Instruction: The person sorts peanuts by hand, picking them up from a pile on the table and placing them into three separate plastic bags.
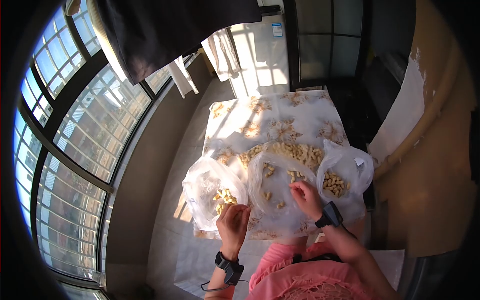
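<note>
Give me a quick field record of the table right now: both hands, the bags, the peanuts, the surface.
left hand: fingers curled at the near edge of the left bag; what they grip is hidden
right hand: over the middle bag, fingertips by a few peanuts
right bag: open, peanuts inside
loose pile: peanuts behind the middle bag
table: floral cloth, sunlit
</note>
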The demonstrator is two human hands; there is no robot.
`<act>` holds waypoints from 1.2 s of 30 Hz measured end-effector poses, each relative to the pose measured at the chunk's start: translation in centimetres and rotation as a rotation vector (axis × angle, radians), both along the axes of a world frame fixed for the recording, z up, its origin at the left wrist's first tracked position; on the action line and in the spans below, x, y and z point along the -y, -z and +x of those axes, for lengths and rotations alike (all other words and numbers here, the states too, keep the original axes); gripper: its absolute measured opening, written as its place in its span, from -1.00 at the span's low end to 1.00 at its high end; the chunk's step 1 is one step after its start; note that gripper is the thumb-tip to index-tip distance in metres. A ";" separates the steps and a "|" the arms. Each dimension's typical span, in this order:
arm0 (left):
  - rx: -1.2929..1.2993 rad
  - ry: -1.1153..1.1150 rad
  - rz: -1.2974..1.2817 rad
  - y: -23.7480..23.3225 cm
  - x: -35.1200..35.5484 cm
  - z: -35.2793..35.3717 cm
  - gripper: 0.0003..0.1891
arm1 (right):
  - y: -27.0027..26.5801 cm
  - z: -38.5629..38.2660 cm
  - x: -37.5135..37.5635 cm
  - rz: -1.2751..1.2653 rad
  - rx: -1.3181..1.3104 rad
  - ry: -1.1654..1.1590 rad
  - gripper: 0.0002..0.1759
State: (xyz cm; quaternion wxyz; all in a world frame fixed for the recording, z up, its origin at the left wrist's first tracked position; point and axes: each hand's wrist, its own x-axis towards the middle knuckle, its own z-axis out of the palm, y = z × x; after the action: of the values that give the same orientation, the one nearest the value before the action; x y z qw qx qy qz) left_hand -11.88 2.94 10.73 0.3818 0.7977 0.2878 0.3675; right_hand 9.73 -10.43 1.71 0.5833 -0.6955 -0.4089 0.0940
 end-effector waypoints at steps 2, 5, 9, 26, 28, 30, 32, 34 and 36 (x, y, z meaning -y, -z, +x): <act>-0.037 0.158 -0.182 0.5 1.5 1.1 -0.89 | -0.1 -0.1 0.0 -0.001 -0.009 -0.002 -0.84; -0.011 0.469 -0.543 5.3 3.1 3.5 -0.78 | -0.1 -0.1 0.0 -0.003 0.011 0.015 -0.83; -0.108 0.477 -0.427 6.8 3.9 6.3 -0.76 | 0.0 0.0 0.1 -0.005 0.014 0.011 -0.82; 0.035 0.347 -0.497 10.4 2.3 9.5 -0.78 | 0.0 -0.2 0.3 0.030 -0.019 -0.028 -0.79; 0.024 0.252 -0.389 10.5 2.5 9.9 -0.73 | 0.1 -0.1 0.3 0.057 0.003 -0.061 -0.77; 0.021 0.222 -0.369 10.1 2.7 10.2 -0.72 | -0.3 -0.2 0.4 0.054 0.035 -0.083 -0.75; 0.017 0.195 -0.351 10.5 2.8 10.6 -0.70 | -1.0 -0.3 0.6 0.050 0.068 -0.102 -0.74; 0.111 0.202 -0.360 11.2 2.7 10.9 -0.73 | -1.5 -0.4 0.7 0.005 0.023 -0.112 -0.74; 0.099 0.218 -0.378 10.9 2.8 10.8 -0.75 | -1.6 -0.5 0.6 0.032 0.031 -0.119 -0.73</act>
State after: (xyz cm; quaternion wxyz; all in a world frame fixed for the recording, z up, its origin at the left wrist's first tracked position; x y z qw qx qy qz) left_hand -1.13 0.17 -0.17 0.5757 0.7193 0.2446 0.3022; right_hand 9.28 -11.00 3.27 0.5814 -0.6618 -0.4601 0.1114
